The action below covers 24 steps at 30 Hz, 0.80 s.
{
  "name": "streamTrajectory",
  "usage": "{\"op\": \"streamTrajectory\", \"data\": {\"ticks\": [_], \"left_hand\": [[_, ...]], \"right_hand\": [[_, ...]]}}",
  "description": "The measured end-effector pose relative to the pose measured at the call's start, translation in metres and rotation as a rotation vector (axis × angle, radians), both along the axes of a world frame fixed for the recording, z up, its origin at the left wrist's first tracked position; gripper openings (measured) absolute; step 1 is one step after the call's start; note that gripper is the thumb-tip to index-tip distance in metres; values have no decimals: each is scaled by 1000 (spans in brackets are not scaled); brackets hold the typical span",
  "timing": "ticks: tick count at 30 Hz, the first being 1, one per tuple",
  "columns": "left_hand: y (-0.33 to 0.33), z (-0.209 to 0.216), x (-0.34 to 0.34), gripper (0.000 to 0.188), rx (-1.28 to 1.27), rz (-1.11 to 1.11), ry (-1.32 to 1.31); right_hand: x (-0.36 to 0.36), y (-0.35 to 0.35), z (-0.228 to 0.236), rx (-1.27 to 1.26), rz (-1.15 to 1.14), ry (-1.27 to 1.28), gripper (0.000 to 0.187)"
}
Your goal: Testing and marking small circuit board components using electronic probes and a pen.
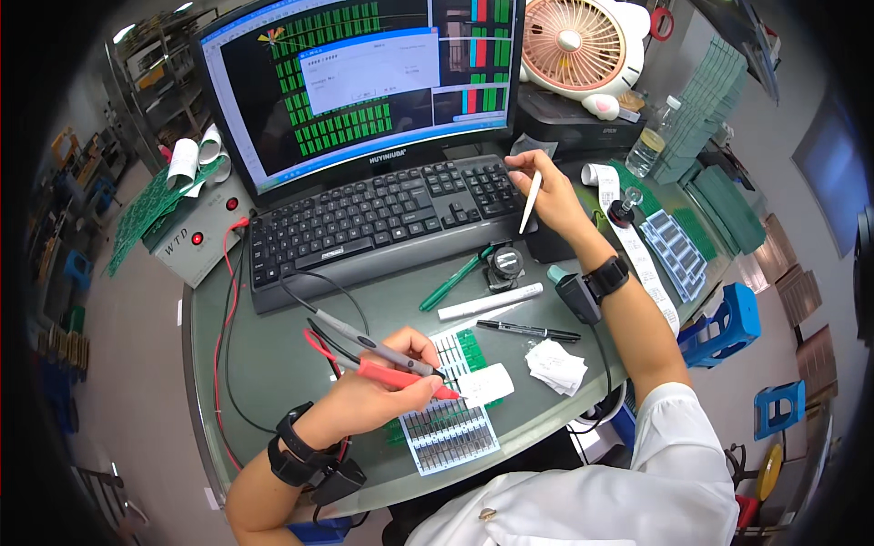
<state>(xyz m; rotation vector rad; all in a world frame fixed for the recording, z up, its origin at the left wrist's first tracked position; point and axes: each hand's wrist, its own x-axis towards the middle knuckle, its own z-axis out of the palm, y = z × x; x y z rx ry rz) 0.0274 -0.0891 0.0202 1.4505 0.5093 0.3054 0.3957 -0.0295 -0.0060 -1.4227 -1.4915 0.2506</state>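
My left hand (387,378) is closed around two test probes, a red probe (405,375) and a grey probe (369,341). Their tips point at a white circuit board panel (451,435) with rows of small dark parts; whether they touch it I cannot tell. A white paper slip (489,384) lies on the panel beside the tips, and green board shows around it. At the right end of the black keyboard (382,218), my right hand (551,196) grips a slim white pointed stick (531,202). Its fingertips are at the number keys.
Behind the keyboard a monitor (364,82) displays a dialog over green patterns. A grey tester box (196,232) feeds the probe leads. Pens (528,330), paper slips (555,366), a label strip (637,246), a bottle (651,141) and a pink fan (578,45) surround the work area.
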Motion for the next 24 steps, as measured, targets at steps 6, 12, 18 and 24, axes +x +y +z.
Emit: {"op": "streamTrajectory", "data": {"ticks": [6, 12, 18, 24], "left_hand": [[0, 1, -2, 22, 7, -1, 39], [-2, -2, 2, 22, 2, -13, 6], [-5, 0, -4, 23, -28, 28, -10], [-1, -3, -2, 23, 3, 24, -7]], "right_hand": [[4, -3, 1, -16, 33, 59, 28], [15, -15, 24, -125, 94, -26, 22], [-8, 2, 30, -146, 289, -195, 16], [-10, 16, 21, -111, 250, -432, 17]]}}
